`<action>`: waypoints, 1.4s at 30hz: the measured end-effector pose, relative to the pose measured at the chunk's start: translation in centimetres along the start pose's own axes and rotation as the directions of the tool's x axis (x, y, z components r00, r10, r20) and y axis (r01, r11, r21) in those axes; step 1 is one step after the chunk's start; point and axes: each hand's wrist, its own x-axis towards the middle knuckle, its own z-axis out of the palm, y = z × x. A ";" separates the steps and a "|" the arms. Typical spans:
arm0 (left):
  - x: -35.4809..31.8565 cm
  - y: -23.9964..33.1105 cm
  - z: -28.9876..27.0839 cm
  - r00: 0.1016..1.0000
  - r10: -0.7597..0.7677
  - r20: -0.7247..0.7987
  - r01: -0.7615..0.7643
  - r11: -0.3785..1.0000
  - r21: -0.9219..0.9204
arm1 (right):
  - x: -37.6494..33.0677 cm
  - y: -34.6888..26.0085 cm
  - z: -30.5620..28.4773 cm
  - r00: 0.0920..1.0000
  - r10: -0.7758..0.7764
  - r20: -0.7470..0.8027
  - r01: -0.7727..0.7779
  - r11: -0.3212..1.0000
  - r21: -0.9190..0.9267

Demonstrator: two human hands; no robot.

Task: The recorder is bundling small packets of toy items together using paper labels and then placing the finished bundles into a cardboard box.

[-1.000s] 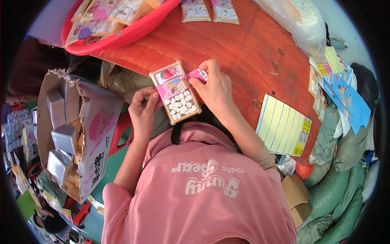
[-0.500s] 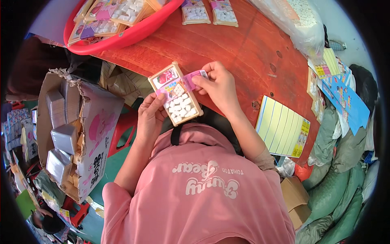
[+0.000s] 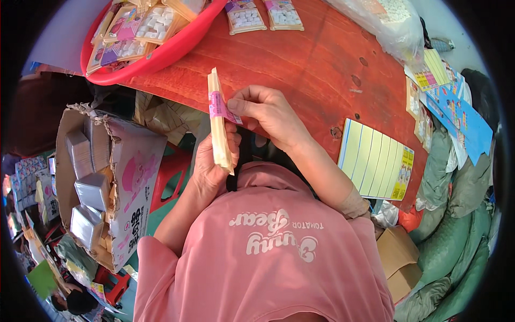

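Observation:
A flat wooden-framed pack [image 3: 220, 145] stands edge-on over the table's near edge, its thin side toward me. My left hand [image 3: 210, 160] is closed around it from behind and below; some of its fingers are hidden. A pink paper band [image 3: 217, 104] wraps across the edge of the pack, with one end sticking out to the right. My right hand [image 3: 271, 114] pinches near that loose end between thumb and fingers. The white pieces inside the pack are turned out of sight.
A red basin [image 3: 155, 65] of similar packs stands at the far left of the red wooden table [image 3: 316, 70]. Two packs [image 3: 245, 17] lie beside it. At right are a pale yellow label sheet [image 3: 371, 159] and a clear bag [image 3: 396, 32]. A cardboard box [image 3: 134, 182] sits left.
The pack has turned from showing its front, with white pieces visible, to edge-on. My right hand has moved a little left and still pinches the band's end.

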 end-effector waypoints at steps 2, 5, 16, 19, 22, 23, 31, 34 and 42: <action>-0.1 0.0 0.0 0.993 0.060 -0.102 -0.066 0.997 -0.048 | 0.0 0.1 0.3 1.000 0.004 0.003 -0.004 1.000 -0.009; -0.3 0.2 0.1 0.997 -0.014 -0.071 0.006 0.994 -0.107 | 0.2 0.6 0.8 0.999 -0.050 0.019 0.050 0.999 0.004; -0.4 0.8 -1.0 0.996 -0.085 0.009 0.085 0.964 -0.252 | 0.8 1.5 1.1 0.988 -0.151 -0.028 0.144 0.973 -0.182; -0.2 0.9 -1.0 0.996 -0.080 0.031 0.085 0.970 -0.226 | 1.1 1.8 1.2 0.964 -0.260 -0.052 0.236 0.931 -0.278; -0.1 1.1 -0.8 0.992 -0.103 0.074 0.116 0.976 -0.187 | 1.3 1.6 1.0 0.961 -0.273 -0.038 0.247 0.915 -0.319; -0.1 1.0 -0.7 0.992 -0.103 0.078 0.114 0.982 -0.149 | 1.3 1.7 0.9 0.961 -0.273 -0.037 0.247 0.915 -0.318; 0.3 1.1 -0.3 0.985 -0.150 0.081 0.154 0.987 -0.049 | 0.4 -0.1 0.3 0.980 -0.171 -0.107 0.147 0.969 -0.198; 0.6 0.6 1.0 0.990 -0.080 -0.112 0.107 0.960 0.257 | -0.2 -0.1 -0.7 0.992 -0.087 -0.090 0.089 0.996 0.017; 11.7 -1.0 7.4 0.951 0.267 -0.158 0.031 0.426 0.904 | -4.5 0.8 -9.0 0.857 -0.348 -0.380 0.373 0.928 -0.008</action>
